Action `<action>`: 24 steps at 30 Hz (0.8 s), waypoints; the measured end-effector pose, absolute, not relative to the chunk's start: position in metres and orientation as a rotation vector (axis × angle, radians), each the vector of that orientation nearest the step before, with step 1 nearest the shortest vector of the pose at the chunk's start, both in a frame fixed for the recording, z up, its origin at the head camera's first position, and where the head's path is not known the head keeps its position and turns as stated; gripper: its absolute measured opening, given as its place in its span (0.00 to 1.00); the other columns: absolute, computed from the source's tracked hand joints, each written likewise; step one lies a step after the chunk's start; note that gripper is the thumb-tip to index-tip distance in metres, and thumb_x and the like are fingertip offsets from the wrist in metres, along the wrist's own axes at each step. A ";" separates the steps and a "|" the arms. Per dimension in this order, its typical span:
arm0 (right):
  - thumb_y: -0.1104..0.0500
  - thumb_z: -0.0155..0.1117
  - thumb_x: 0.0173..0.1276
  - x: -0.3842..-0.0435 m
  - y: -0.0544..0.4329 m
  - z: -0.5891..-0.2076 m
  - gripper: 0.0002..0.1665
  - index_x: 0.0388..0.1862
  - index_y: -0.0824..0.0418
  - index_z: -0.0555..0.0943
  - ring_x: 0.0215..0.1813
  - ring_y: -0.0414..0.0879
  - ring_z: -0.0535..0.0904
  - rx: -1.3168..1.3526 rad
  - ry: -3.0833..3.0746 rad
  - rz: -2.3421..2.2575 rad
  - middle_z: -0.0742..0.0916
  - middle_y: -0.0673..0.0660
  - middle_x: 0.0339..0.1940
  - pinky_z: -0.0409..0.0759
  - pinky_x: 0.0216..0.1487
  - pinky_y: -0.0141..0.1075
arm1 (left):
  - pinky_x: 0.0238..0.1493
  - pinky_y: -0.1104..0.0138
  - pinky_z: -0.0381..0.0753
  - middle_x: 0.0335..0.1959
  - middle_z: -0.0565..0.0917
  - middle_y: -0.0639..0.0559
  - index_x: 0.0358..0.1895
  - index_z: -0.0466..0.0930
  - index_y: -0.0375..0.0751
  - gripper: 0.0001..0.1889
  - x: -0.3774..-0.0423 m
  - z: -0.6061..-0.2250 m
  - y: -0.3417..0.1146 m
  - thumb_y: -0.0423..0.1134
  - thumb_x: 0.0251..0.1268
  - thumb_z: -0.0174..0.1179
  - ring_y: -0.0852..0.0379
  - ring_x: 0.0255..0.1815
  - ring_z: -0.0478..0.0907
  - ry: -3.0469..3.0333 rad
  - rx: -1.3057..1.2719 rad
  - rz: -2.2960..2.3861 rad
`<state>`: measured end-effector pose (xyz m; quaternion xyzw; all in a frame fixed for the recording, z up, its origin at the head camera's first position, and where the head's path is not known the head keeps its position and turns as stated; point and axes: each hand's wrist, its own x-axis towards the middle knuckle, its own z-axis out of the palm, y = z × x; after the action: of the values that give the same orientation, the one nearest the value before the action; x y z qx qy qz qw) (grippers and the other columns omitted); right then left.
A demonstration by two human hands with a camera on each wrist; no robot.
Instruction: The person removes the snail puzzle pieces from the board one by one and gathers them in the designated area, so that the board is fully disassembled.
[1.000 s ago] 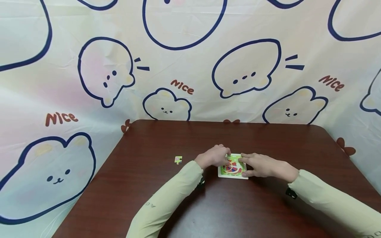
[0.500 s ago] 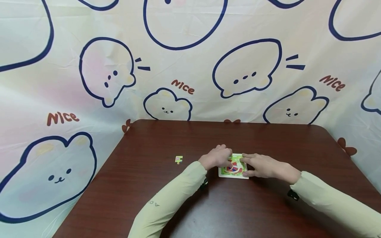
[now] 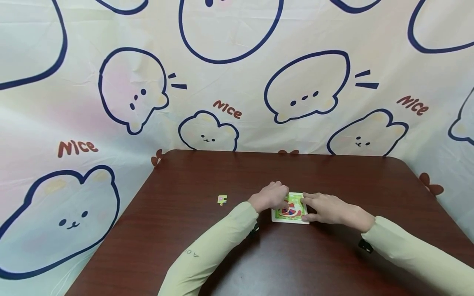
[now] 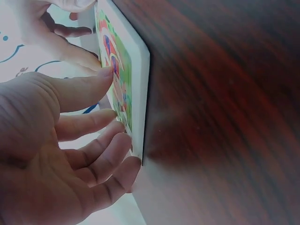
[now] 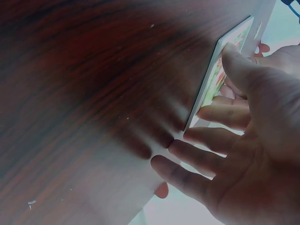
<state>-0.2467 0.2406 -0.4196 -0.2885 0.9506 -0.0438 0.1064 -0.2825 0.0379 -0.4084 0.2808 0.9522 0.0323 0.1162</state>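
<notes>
A small jigsaw puzzle (image 3: 290,217) with a white border and a green, red and blue picture lies flat on the table. My left hand (image 3: 269,196) rests on its left part, thumb tip and fingertips touching the picture and border with a gap between thumb and index finger. The left wrist view shows the white frame (image 4: 139,75) side-on beside that hand's fingers. From the right, my right hand (image 3: 329,208) touches the puzzle's right border, fingers extended and thumb on the near corner. Both hands hide parts of the picture.
A single loose puzzle piece (image 3: 222,200), green, pink and yellow, lies on the table to the left of the left hand. The dark reddish-brown table (image 3: 192,172) ends at a back edge against a cartoon-printed cloth (image 3: 252,82). Dark wrist bands show under both sleeves.
The left hand has shifted slightly right over the puzzle compared with a second ago. The right hand stays nearly still, and the loose piece has not moved.
</notes>
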 end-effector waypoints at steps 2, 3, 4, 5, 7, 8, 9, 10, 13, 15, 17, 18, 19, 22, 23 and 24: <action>0.36 0.64 0.64 -0.247 0.240 -0.421 0.42 0.66 0.62 0.74 0.67 0.62 0.73 -0.855 2.798 -0.133 0.73 0.68 0.71 0.77 0.57 0.56 | 0.42 0.65 0.75 0.40 0.77 0.54 0.44 0.82 0.48 0.13 -0.284 -0.410 0.038 0.51 0.64 0.64 0.56 0.45 0.71 2.788 0.826 0.090; 0.36 0.64 0.64 -0.247 0.240 -0.421 0.42 0.66 0.62 0.74 0.67 0.62 0.73 -0.858 2.799 -0.134 0.73 0.67 0.71 0.76 0.57 0.56 | 0.42 0.65 0.75 0.40 0.78 0.54 0.45 0.82 0.48 0.13 -0.284 -0.411 0.037 0.50 0.65 0.64 0.55 0.45 0.71 2.789 0.834 0.086; 0.36 0.64 0.64 -0.247 0.241 -0.421 0.41 0.66 0.62 0.74 0.68 0.62 0.72 -0.861 2.801 -0.134 0.73 0.67 0.71 0.76 0.57 0.56 | 0.43 0.65 0.75 0.41 0.78 0.53 0.46 0.82 0.48 0.13 -0.285 -0.412 0.037 0.50 0.65 0.64 0.55 0.45 0.71 2.791 0.840 0.083; 0.37 0.65 0.64 -0.247 0.241 -0.422 0.41 0.66 0.62 0.74 0.68 0.62 0.72 -0.863 2.803 -0.139 0.72 0.67 0.72 0.76 0.58 0.56 | 0.44 0.66 0.76 0.42 0.79 0.53 0.48 0.82 0.48 0.13 -0.286 -0.413 0.037 0.49 0.65 0.64 0.55 0.46 0.72 2.794 0.846 0.080; 0.37 0.65 0.64 -0.247 0.241 -0.422 0.40 0.66 0.63 0.75 0.69 0.62 0.71 -0.870 2.800 -0.145 0.72 0.67 0.72 0.76 0.58 0.56 | 0.45 0.66 0.76 0.43 0.79 0.53 0.50 0.82 0.48 0.14 -0.287 -0.414 0.037 0.48 0.66 0.64 0.55 0.47 0.72 2.801 0.857 0.079; 0.38 0.65 0.64 -0.247 0.241 -0.422 0.40 0.66 0.63 0.75 0.69 0.63 0.71 -0.873 2.797 -0.149 0.71 0.67 0.72 0.76 0.58 0.56 | 0.46 0.66 0.75 0.43 0.80 0.53 0.50 0.82 0.48 0.14 -0.288 -0.414 0.037 0.48 0.65 0.64 0.55 0.47 0.72 2.801 0.856 0.087; 0.38 0.65 0.64 -0.247 0.241 -0.422 0.40 0.66 0.63 0.75 0.69 0.63 0.71 -0.872 2.793 -0.152 0.71 0.67 0.72 0.76 0.58 0.57 | 0.47 0.66 0.75 0.44 0.80 0.53 0.51 0.82 0.47 0.14 -0.288 -0.414 0.037 0.47 0.66 0.64 0.55 0.47 0.72 2.800 0.859 0.093; 0.38 0.65 0.64 -0.248 0.241 -0.422 0.40 0.65 0.63 0.75 0.69 0.63 0.71 -0.873 2.789 -0.155 0.71 0.67 0.72 0.75 0.58 0.57 | 0.47 0.66 0.75 0.44 0.80 0.53 0.51 0.81 0.47 0.15 -0.288 -0.414 0.038 0.47 0.66 0.64 0.55 0.47 0.72 2.798 0.853 0.105; 0.38 0.65 0.64 -0.248 0.240 -0.422 0.39 0.65 0.63 0.75 0.68 0.63 0.71 -0.868 2.775 -0.158 0.71 0.68 0.72 0.75 0.59 0.57 | 0.47 0.66 0.74 0.45 0.79 0.52 0.52 0.80 0.48 0.14 -0.288 -0.414 0.038 0.47 0.66 0.63 0.55 0.47 0.71 2.789 0.824 0.121; 0.38 0.65 0.64 -0.249 0.240 -0.421 0.39 0.65 0.63 0.75 0.68 0.63 0.72 -0.867 2.768 -0.158 0.72 0.68 0.72 0.75 0.59 0.57 | 0.47 0.65 0.74 0.46 0.77 0.51 0.52 0.78 0.49 0.14 -0.287 -0.413 0.039 0.48 0.67 0.62 0.54 0.47 0.69 2.780 0.794 0.126; 0.38 0.65 0.64 -0.249 0.239 -0.421 0.39 0.64 0.63 0.75 0.67 0.63 0.72 -0.869 2.762 -0.160 0.72 0.68 0.72 0.75 0.59 0.57 | 0.47 0.65 0.75 0.47 0.75 0.51 0.53 0.76 0.50 0.14 -0.286 -0.413 0.039 0.48 0.68 0.61 0.54 0.48 0.68 2.780 0.761 0.122; 0.38 0.65 0.64 -0.249 0.239 -0.420 0.39 0.64 0.63 0.76 0.67 0.63 0.72 -0.870 2.761 -0.161 0.72 0.68 0.72 0.75 0.59 0.57 | 0.47 0.64 0.75 0.47 0.75 0.51 0.53 0.75 0.49 0.15 -0.285 -0.414 0.040 0.48 0.68 0.61 0.54 0.48 0.67 2.781 0.752 0.120; 0.38 0.66 0.64 -0.249 0.239 -0.420 0.39 0.64 0.63 0.76 0.67 0.63 0.72 -0.875 2.760 -0.162 0.72 0.68 0.71 0.75 0.59 0.57 | 0.47 0.64 0.75 0.48 0.74 0.50 0.54 0.75 0.49 0.15 -0.285 -0.414 0.040 0.48 0.68 0.60 0.54 0.49 0.67 2.784 0.741 0.115; 0.38 0.66 0.64 -0.249 0.239 -0.420 0.39 0.64 0.63 0.76 0.67 0.63 0.72 -0.881 2.758 -0.163 0.72 0.68 0.71 0.75 0.59 0.57 | 0.48 0.63 0.76 0.50 0.74 0.50 0.56 0.73 0.49 0.17 -0.284 -0.414 0.040 0.48 0.68 0.60 0.53 0.50 0.67 2.799 0.718 0.109; 0.39 0.66 0.64 -0.249 0.239 -0.419 0.39 0.64 0.63 0.76 0.67 0.63 0.73 -0.882 2.759 -0.163 0.72 0.68 0.71 0.75 0.59 0.57 | 0.49 0.62 0.76 0.50 0.74 0.50 0.56 0.72 0.49 0.17 -0.284 -0.414 0.041 0.48 0.68 0.60 0.53 0.50 0.67 2.802 0.712 0.111; 0.39 0.66 0.64 -0.250 0.238 -0.419 0.39 0.64 0.64 0.76 0.67 0.63 0.73 -0.882 2.758 -0.166 0.72 0.69 0.71 0.75 0.59 0.57 | 0.50 0.62 0.76 0.51 0.74 0.49 0.57 0.71 0.48 0.18 -0.284 -0.414 0.041 0.48 0.69 0.60 0.53 0.51 0.67 2.805 0.710 0.110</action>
<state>-0.2497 0.2385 -0.4190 -0.3018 0.9440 -0.0567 0.1205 -0.2844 0.0408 -0.4142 0.2435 0.9614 0.0377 0.1227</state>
